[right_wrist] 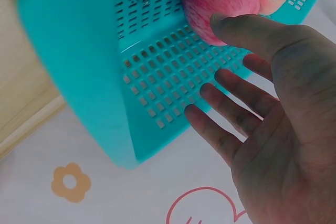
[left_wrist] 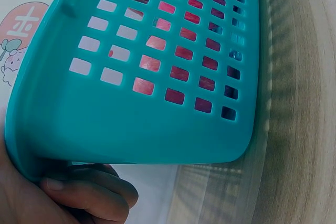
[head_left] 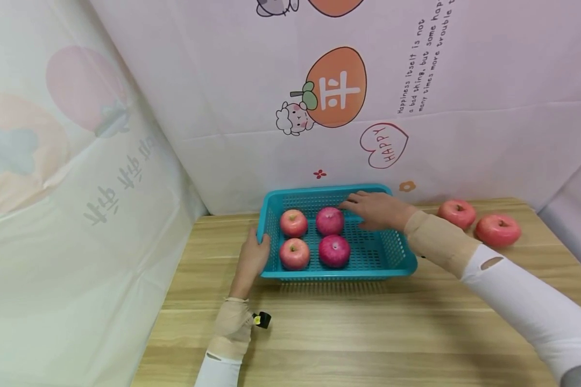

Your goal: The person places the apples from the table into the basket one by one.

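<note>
A turquoise plastic basket [head_left: 314, 275] stands on the table, with two light red apples [head_left: 295, 254] in its left part. Beside them lie two darker, magenta fruits [head_left: 334, 251], which look like apples. My left hand [head_left: 253, 257] grips the basket's left rim; in the left wrist view its curled fingers [left_wrist: 100, 190] show under the rim. Over the basket's right part is my right hand [head_left: 380, 210], fingers spread and holding nothing. The right wrist view shows its thumb [right_wrist: 257, 32] in front of a streaked red fruit [right_wrist: 220, 3]; whether they touch I cannot tell.
Two more red apples [head_left: 497, 230] sit on the wooden table [head_left: 358, 333] to the right of the basket, near my right forearm. Behind the basket rises a pale printed cloth [head_left: 232, 140], and another cloth [head_left: 77, 258] hangs at the left.
</note>
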`<state>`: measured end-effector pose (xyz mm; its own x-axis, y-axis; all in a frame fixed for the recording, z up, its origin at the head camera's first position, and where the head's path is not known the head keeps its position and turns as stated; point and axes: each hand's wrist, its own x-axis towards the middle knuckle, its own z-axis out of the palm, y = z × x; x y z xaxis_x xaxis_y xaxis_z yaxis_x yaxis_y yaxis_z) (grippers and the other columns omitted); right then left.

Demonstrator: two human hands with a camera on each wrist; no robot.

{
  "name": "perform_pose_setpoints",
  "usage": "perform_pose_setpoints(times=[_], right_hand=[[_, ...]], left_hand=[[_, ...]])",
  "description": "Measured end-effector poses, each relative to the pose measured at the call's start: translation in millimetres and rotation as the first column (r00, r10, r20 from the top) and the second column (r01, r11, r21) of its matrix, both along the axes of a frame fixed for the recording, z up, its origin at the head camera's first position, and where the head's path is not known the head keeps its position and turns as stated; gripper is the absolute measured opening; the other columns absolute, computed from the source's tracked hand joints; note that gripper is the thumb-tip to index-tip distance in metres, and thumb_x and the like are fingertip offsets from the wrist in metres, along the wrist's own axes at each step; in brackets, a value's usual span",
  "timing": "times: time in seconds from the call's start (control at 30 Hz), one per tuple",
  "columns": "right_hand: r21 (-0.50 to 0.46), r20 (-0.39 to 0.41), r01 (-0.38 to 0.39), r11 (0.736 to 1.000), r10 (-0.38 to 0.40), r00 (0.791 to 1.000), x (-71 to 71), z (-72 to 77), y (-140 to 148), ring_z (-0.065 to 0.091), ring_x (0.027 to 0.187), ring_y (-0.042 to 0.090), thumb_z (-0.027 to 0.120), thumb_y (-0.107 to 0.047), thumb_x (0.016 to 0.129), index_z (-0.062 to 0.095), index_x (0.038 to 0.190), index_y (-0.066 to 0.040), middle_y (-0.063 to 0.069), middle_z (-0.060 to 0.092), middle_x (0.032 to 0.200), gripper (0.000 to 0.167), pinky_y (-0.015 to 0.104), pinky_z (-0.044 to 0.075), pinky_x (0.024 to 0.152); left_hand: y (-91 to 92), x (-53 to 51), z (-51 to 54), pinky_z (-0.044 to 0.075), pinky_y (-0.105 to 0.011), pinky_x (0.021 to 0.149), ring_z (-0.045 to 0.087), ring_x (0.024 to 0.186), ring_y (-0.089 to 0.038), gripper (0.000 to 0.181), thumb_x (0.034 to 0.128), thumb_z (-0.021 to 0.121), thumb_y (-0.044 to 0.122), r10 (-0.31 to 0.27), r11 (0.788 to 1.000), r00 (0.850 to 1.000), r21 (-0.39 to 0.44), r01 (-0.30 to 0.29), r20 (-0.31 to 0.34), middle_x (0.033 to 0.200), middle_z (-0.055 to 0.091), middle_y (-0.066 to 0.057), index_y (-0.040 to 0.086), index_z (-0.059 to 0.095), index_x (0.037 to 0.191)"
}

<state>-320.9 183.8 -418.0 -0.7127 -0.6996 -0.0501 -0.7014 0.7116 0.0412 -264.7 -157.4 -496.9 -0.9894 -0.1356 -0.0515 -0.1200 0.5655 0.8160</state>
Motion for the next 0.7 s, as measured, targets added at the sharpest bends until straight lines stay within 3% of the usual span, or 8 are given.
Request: perform_pose_setpoints(times=[0.3,0.7], right_hand=[[0.029,0.003,0.029,0.999,-0.029,1.0,-3.1,-1.3,8,0.057,0.135,0.039,0.083,-0.023,0.094,0.056,0.149,-0.011,0.017,0.06,0.144,0.063,0.057,0.052,0.109],[0.03,-0.014,0.036,0.999,-0.036,0.999,-2.2,-0.4,22,0.056,0.138,0.04,0.083,-0.024,0.093,0.056,0.149,-0.01,0.018,0.059,0.147,0.064,0.057,0.054,0.106]], left_hand=[[0.4,1.3,1.6,0.055,-0.053,0.092,0.065,0.106,-0.032,0.043,0.1104,0.043,0.035,0.001,1.0,1.0,0.006,-0.001,0.005,0.127,0.066,-0.022,0.007,0.05,0.143],[0.1,0.8,0.7,0.055,-0.049,0.083,0.065,0.099,-0.031,0.042,0.1099,0.044,0.033,-0.006,1.0,1.0,0.002,0.006,-0.012,0.119,0.067,-0.022,0.004,0.052,0.14]])
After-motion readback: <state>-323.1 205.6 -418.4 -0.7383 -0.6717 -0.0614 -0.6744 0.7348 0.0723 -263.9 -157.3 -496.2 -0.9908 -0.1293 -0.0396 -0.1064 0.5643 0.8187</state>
